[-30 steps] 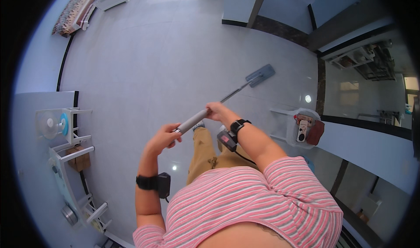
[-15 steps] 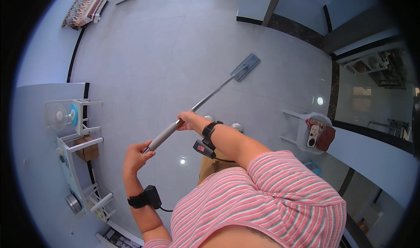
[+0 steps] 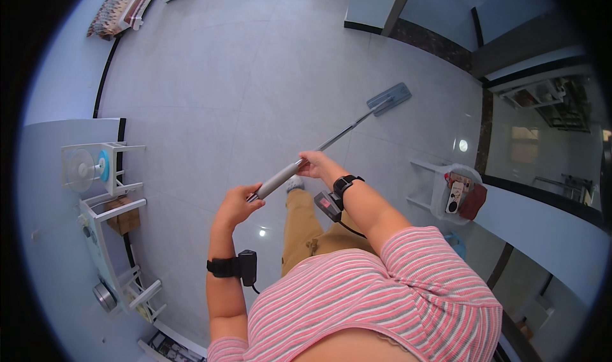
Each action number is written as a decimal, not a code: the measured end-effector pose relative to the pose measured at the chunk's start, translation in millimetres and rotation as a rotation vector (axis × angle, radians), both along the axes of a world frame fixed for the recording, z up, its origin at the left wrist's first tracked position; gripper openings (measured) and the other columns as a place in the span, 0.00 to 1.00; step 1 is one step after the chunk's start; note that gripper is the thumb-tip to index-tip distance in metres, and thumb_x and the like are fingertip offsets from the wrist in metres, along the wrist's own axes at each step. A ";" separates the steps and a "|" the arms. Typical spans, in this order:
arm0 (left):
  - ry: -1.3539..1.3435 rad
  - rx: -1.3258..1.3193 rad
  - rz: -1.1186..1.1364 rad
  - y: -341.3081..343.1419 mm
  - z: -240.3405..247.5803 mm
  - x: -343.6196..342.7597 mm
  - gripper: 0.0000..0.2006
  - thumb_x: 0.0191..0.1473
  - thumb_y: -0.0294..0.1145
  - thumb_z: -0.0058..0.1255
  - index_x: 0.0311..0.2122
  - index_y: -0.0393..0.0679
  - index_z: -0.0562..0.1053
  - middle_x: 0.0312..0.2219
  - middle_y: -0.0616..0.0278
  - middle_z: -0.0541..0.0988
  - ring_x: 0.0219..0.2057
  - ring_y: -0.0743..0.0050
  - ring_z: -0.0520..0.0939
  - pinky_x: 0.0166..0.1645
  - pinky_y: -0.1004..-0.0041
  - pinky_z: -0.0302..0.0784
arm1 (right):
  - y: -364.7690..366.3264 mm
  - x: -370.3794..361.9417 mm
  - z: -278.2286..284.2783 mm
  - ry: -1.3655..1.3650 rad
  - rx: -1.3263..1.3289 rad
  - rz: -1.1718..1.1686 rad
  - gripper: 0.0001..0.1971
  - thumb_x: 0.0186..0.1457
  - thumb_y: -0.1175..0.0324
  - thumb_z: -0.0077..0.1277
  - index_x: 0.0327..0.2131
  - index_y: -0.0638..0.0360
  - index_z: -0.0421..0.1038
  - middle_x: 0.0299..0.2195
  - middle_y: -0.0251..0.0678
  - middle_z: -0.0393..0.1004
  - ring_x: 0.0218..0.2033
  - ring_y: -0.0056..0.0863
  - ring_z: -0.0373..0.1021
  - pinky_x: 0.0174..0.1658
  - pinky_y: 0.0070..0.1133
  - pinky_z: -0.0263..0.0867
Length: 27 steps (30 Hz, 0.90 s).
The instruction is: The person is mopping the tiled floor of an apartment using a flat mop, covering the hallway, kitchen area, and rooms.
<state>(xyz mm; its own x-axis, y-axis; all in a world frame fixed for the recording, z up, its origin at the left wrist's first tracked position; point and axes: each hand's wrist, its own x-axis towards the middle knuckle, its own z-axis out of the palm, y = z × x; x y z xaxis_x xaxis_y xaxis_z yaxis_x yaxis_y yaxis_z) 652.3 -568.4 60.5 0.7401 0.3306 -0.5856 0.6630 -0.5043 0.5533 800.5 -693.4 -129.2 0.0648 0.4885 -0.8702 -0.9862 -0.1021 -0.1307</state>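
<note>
A flat mop [image 3: 338,137] slants across the floor in front of me, its metal pole rising from far right to near left. Its grey-blue rectangular head [image 3: 390,98] lies on the pale tiles. My left hand [image 3: 241,204] is closed around the top end of the pole, by the grey grip [image 3: 278,180]. Lower down, just past that grip, my right hand [image 3: 312,164] is wrapped round the metal pole. Both forearms carry black strapped devices.
White stools stand on both sides: the right stool [image 3: 440,193] bears a phone and a reddish-brown item, the left one a fan [image 3: 86,169]. A cardboard box [image 3: 123,214] sits by the left wall. A wall corner [image 3: 370,8] juts out ahead.
Both hands have swung to the right with the mop. Its head has slid right across the tiles. My grip on the pole stays the same.
</note>
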 end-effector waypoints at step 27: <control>0.194 0.010 0.119 202.5 34.7 -154.8 0.19 0.35 0.29 0.55 0.39 0.41 0.69 0.11 0.71 0.66 0.11 0.88 0.61 0.14 0.82 0.55 | 217.4 -185.3 22.7 0.016 0.060 -0.033 0.09 0.44 0.75 0.34 0.30 0.72 0.55 0.20 0.49 0.66 0.20 0.41 0.68 0.24 0.36 0.68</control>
<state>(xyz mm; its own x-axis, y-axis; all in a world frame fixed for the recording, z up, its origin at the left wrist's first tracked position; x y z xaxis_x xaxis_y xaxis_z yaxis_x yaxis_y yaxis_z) 497.5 -365.8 95.2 0.5692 0.4150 -0.7098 0.8118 -0.4208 0.4050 615.2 -476.1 -106.5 0.0680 0.5374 -0.8406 -0.9909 -0.0618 -0.1197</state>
